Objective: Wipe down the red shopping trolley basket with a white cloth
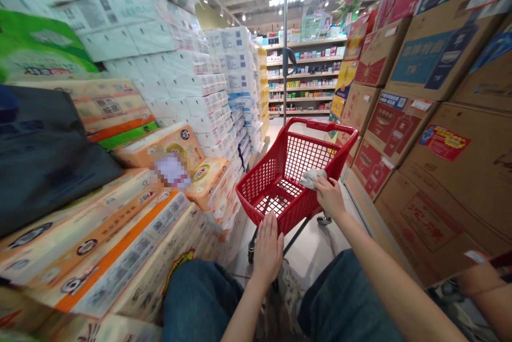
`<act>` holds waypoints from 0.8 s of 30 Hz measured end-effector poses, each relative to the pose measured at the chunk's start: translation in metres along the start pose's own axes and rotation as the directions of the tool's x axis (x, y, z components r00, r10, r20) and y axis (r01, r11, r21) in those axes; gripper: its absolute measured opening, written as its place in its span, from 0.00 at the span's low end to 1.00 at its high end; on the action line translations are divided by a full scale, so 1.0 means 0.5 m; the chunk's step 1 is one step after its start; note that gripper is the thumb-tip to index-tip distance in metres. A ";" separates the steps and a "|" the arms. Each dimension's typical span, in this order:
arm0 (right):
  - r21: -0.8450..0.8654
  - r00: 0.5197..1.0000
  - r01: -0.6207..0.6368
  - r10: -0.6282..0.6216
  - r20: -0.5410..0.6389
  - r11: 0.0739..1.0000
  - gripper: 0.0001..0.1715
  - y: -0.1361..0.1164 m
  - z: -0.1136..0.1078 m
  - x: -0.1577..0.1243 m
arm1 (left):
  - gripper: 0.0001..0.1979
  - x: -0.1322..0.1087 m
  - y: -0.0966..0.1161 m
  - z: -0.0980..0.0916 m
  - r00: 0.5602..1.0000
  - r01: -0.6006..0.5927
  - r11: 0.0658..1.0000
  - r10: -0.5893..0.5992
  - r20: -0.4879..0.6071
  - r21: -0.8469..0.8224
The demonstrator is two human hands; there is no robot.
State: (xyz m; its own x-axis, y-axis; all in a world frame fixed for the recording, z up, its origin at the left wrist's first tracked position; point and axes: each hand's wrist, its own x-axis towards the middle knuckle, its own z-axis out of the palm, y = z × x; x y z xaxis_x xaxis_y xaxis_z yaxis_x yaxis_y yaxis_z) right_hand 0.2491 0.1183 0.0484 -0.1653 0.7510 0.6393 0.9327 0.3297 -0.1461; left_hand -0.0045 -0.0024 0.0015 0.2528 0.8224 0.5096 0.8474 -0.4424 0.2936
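A red plastic shopping cart [264, 171] with a lattice basket stands in front of my knees, its handle bar at the far end. My left hand [269, 240] lies flat against the near end of the basket, fingers stretched out and holding nothing. In my right hand [330, 195] is a crumpled pale grey cloth [312, 177], gripped at the right rim of the basket. The cloth hangs partly over that rim. Nothing lies in the part of the basket that shows.
Tissue packs [132, 224] are stacked on the left, with a dark bag [56, 155] on them. Cardboard cartons [452, 171] form a wall on the right. Stocked shelves [306, 75] and a metal pole [285, 38] stand beyond the cart. Another person's arm [486, 294] shows at lower right.
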 end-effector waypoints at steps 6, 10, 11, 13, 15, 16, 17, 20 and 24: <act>0.036 0.997 -0.066 0.067 -0.039 0.997 0.25 -0.072 0.006 -0.025 | 0.30 0.001 0.003 0.003 1.000 0.007 1.000 -0.007 -0.011 -0.013; 0.162 1.000 0.030 -0.028 -0.012 0.986 0.26 -0.216 0.006 -0.097 | 0.29 -0.001 -0.002 0.008 1.000 0.000 1.000 0.000 -0.016 -0.005; 0.189 0.999 0.052 -0.053 0.000 0.981 0.26 -0.244 0.004 -0.111 | 0.29 -0.002 -0.003 0.009 1.000 0.001 1.000 -0.001 -0.015 -0.002; 0.227 0.994 0.097 -0.105 0.021 0.969 0.26 -0.275 -0.003 -0.127 | 0.28 -0.003 -0.006 0.011 1.000 0.004 1.000 -0.004 -0.012 0.004; 0.240 0.986 0.152 -0.164 0.031 0.959 0.27 -0.270 -0.009 -0.125 | 0.28 -0.003 -0.007 0.011 1.000 0.003 1.000 -0.003 -0.006 0.005; 0.237 0.980 0.182 -0.195 0.034 0.954 0.27 -0.254 -0.011 -0.118 | 0.28 -0.003 -0.007 0.010 1.000 0.002 1.000 -0.002 -0.002 0.005; 0.227 0.975 0.205 -0.218 0.037 0.952 0.27 -0.232 -0.012 -0.108 | 0.28 -0.003 -0.006 0.009 1.000 -0.001 1.000 0.001 -0.001 0.006; 0.147 0.982 0.180 -0.186 0.027 0.973 0.26 -0.140 -0.010 -0.067 | 0.29 -0.001 -0.003 0.005 1.000 -0.012 1.000 0.012 -0.006 0.016; 0.012 0.994 0.105 -0.105 0.005 0.994 0.23 -0.019 -0.002 -0.013 | 0.29 0.000 0.000 0.002 1.000 -0.010 0.999 0.011 -0.017 0.034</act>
State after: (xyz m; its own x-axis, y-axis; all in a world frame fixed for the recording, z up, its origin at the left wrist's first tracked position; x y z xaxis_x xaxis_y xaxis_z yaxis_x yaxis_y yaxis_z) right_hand 0.2416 0.1094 0.0464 -0.2642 0.7147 0.6476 0.9062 0.4137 -0.0869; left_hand -0.0043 -0.0020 0.0008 0.2541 0.8115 0.5262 0.8603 -0.4383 0.2604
